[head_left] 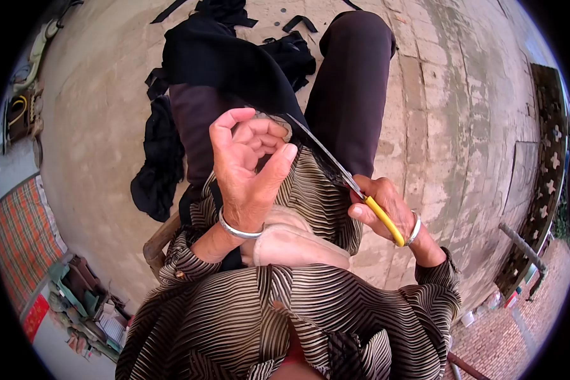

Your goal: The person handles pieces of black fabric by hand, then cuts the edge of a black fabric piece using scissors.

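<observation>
Yellow-handled scissors (381, 218) are gripped in my right hand (389, 206), their metal blades pointing up and left toward black cloth (225, 60) that lies over my left thigh. My left hand (250, 158) is raised over my lap with its fingers curled and the thumb apart; no object shows between them. A pale pink cloth piece (297, 244) rests on my lap below the left hand. Both wrists wear silver bangles.
Black cloth scraps (158, 161) lie on the paved floor beside and beyond my legs. A wooden seat edge (161, 244) shows at my left. Folded cloths (85, 297) and a checked cloth (25, 231) are at far left. A metal bar (522, 247) juts in at right.
</observation>
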### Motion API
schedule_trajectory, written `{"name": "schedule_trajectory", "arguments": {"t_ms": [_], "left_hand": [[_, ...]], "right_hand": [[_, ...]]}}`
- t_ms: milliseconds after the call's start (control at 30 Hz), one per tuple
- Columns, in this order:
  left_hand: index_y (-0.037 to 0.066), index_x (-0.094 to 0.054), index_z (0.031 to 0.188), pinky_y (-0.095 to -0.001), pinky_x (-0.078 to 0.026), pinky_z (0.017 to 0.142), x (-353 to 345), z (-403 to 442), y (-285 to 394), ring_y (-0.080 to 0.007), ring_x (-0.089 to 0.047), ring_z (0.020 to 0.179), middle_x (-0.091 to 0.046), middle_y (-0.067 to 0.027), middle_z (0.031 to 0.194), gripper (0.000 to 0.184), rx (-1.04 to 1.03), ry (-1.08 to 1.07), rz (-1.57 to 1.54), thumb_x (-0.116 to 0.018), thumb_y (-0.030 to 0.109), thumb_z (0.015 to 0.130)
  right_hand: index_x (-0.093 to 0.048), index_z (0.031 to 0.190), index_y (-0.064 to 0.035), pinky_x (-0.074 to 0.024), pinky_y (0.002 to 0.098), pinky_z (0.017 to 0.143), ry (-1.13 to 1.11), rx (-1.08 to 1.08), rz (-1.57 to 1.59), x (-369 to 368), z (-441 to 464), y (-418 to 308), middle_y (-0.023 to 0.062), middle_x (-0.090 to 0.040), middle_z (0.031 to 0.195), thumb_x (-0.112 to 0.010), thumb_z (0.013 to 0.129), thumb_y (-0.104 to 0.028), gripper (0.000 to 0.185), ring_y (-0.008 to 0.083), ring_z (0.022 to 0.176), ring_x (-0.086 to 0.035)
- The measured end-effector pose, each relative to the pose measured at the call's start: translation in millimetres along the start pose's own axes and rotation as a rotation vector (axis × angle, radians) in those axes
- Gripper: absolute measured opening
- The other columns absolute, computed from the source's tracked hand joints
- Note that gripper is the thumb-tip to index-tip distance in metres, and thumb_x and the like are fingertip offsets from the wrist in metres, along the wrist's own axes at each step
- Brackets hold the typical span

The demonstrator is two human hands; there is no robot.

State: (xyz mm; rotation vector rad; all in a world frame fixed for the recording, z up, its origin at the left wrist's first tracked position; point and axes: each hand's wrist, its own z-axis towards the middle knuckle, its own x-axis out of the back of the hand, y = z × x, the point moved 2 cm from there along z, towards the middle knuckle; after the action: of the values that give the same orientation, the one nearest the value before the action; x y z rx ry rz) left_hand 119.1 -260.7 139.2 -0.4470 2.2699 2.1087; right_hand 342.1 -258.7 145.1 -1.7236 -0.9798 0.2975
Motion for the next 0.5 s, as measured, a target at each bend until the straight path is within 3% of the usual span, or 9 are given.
{"name": "schedule_trajectory", "arguments": {"t_ms": [100, 167, 367, 433, 500], "left_hand": [[0.001, -0.024, 0.139, -0.0264, -0.052, 0.077, -5.3, -1.1, 1.5, -0.0148, -0.059, 0.083, -0.055, -0.0158, 0.106, 0.077, -0.032, -0.064, -0.006, -0.072, 0.001, 0.079], [0.002, -0.035, 0.14, -0.0247, -0.053, 0.074, -7.6, -0.2, 1.9, -0.0137, -0.061, 0.083, -0.054, -0.0123, 0.107, 0.074, -0.006, -0.19, 0.119, -0.074, 0.0, 0.076], [-0.001, -0.037, 0.139, -0.0243, -0.054, 0.077, -7.6, 0.8, 4.2, -0.0117, -0.061, 0.087, -0.055, -0.0121, 0.113, 0.069, 0.089, -0.161, 0.066, -0.066, -0.01, 0.077], [-0.004, -0.032, 0.141, -0.0264, -0.049, 0.09, -8.0, 0.6, 5.3, -0.0136, -0.057, 0.1, -0.05, -0.0107, 0.116, 0.068, 0.115, -0.189, 0.044, -0.062, -0.011, 0.081], [-0.004, -0.031, 0.142, -0.0263, -0.049, 0.089, -7.9, 0.7, 5.4, -0.0135, -0.057, 0.1, -0.05, -0.0111, 0.117, 0.068, 0.116, -0.189, 0.032, -0.062, -0.012, 0.081]], "right_hand": [[-0.05, 0.077, 0.0021, -0.0391, 0.0402, 0.049, 0.028, -0.005, 0.062, -5.9, -3.1, -3.9, 0.0169, -0.041, 0.054, -0.063, 0.088, -0.049, 0.054, 0.0348, 0.049, -0.043], [-0.05, 0.078, 0.0024, -0.0394, 0.0404, 0.049, 0.027, -0.023, 0.06, -11.8, -5.1, -6.4, 0.0176, -0.042, 0.055, -0.063, 0.088, -0.048, 0.053, 0.0364, 0.049, -0.044], [-0.048, 0.076, 0.0024, -0.0412, 0.042, 0.048, 0.102, -0.047, -0.017, -30.0, -5.1, -6.7, 0.0196, -0.043, 0.051, -0.064, 0.086, -0.052, 0.057, 0.0427, 0.051, -0.05], [-0.048, 0.076, 0.0025, -0.042, 0.042, 0.048, 0.113, -0.081, -0.026, -33.0, -5.1, -7.4, 0.0199, -0.045, 0.051, -0.066, 0.084, -0.053, 0.059, 0.0427, 0.052, -0.052], [-0.048, 0.076, 0.0026, -0.0426, 0.0423, 0.049, 0.162, -0.072, -0.12, -35.1, -4.6, -9.3, 0.0203, -0.046, 0.052, -0.068, 0.082, -0.054, 0.06, 0.0427, 0.053, -0.054]]}}
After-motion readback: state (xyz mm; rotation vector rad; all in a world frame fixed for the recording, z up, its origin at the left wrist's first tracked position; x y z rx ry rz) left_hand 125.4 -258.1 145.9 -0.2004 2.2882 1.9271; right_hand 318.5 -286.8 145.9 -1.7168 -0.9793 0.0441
